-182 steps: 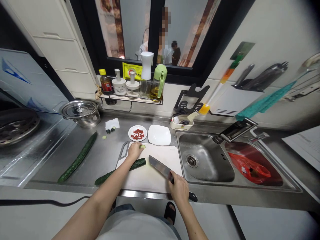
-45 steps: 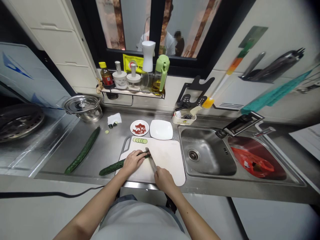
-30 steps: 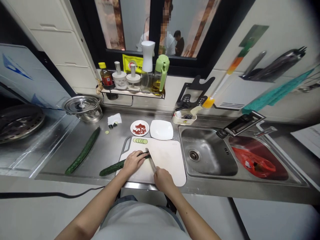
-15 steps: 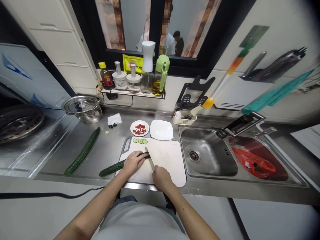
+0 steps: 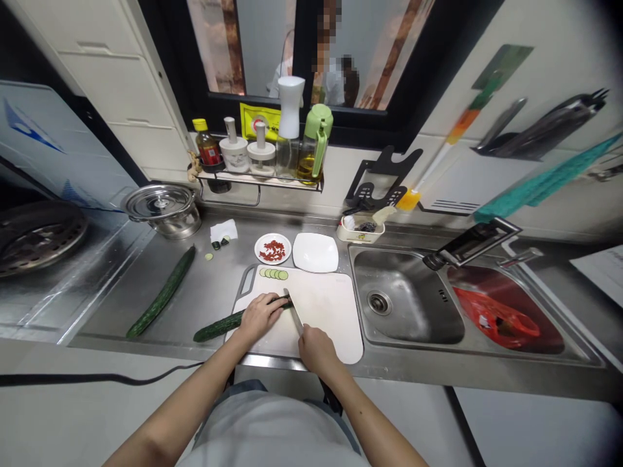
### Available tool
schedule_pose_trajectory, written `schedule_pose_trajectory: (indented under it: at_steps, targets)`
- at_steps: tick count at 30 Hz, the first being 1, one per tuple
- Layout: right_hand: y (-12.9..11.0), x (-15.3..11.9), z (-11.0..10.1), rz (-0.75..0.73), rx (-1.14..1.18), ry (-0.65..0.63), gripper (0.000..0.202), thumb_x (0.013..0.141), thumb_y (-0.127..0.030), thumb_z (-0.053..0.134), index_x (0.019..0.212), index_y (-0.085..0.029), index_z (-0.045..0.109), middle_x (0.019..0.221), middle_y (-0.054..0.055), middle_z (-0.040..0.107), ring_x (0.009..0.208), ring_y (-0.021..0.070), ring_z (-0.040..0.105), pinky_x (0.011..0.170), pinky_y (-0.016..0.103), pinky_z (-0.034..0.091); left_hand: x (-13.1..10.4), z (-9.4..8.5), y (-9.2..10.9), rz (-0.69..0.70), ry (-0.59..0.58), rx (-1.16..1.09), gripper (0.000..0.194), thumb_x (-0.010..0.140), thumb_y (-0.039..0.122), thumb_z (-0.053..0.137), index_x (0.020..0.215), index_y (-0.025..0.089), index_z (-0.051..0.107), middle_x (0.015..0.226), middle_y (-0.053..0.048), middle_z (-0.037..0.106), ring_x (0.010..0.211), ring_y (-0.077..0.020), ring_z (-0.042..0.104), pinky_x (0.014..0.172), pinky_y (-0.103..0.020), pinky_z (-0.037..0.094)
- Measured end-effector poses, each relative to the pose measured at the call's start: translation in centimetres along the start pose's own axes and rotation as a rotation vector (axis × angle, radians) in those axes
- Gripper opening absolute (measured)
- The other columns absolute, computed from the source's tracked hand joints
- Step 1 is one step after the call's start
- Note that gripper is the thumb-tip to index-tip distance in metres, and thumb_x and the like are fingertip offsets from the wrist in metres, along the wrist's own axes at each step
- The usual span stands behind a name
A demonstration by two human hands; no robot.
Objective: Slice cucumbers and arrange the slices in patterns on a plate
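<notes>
My left hand (image 5: 261, 316) is closed over a cucumber (image 5: 219, 326) that lies across the left part of the white cutting board (image 5: 331, 314). In my right hand (image 5: 316, 348) is the handle of a knife (image 5: 295, 312); its blade stands at the cucumber's right end, close to my left fingertips. Several thin cucumber slices (image 5: 273, 274) overlap in a row near the board's top edge. Behind the board are a small plate with chopped red pieces (image 5: 272, 250) and a white square plate (image 5: 315, 251). A second cucumber (image 5: 163, 292) rests on the counter to the left.
A steel pot (image 5: 168, 211) is at the back left, near a paper scrap (image 5: 224, 230) with cucumber ends. On the right are the sink (image 5: 409, 298) and a red bag (image 5: 499, 319). Bottles stand on a wall rack (image 5: 263, 179). People show through the window.
The camera view has shifted very slightly. The hands, knife and cucumber look nearly the same as before.
</notes>
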State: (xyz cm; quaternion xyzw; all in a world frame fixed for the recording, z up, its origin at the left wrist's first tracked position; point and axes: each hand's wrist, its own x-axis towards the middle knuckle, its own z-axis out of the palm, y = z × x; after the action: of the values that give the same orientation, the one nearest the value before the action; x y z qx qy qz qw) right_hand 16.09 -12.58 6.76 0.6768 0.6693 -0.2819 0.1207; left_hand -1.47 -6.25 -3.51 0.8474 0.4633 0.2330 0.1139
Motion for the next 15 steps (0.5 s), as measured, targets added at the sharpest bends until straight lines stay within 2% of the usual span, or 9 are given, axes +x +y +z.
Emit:
schedule_pose_trajectory:
  at_steps: [8, 15]
  targets:
    - [-0.5, 1.4, -0.2, 0.001, 0.013, 0.024, 0.031, 0.090, -0.014, 0.037, 0.110, -0.010, 0.060, 0.105, 0.016, 0.067, 0.101, 0.0245, 0.063, 0.078, 0.029, 0.043, 0.0, -0.1, 0.1, 0.005, 0.002, 0.009, 0.030, 0.091, 0.030, 0.050, 0.118, 0.029, 0.062, 0.111, -0.004, 0.061, 0.098, -0.0185, 0.055, 0.086, -0.033, 0.047]
    - [0.1, 0.6, 0.3, -0.006, 0.014, 0.015, 0.032, 0.090, -0.013, 0.037, 0.110, -0.010, 0.061, 0.104, 0.017, 0.068, 0.099, 0.0244, 0.063, 0.077, 0.029, 0.043, 0.1, 0.0, -0.1, 0.009, -0.008, -0.002, 0.030, 0.091, 0.031, 0.049, 0.118, 0.030, 0.062, 0.110, -0.005, 0.061, 0.098, -0.0184, 0.055, 0.086, -0.033, 0.047]
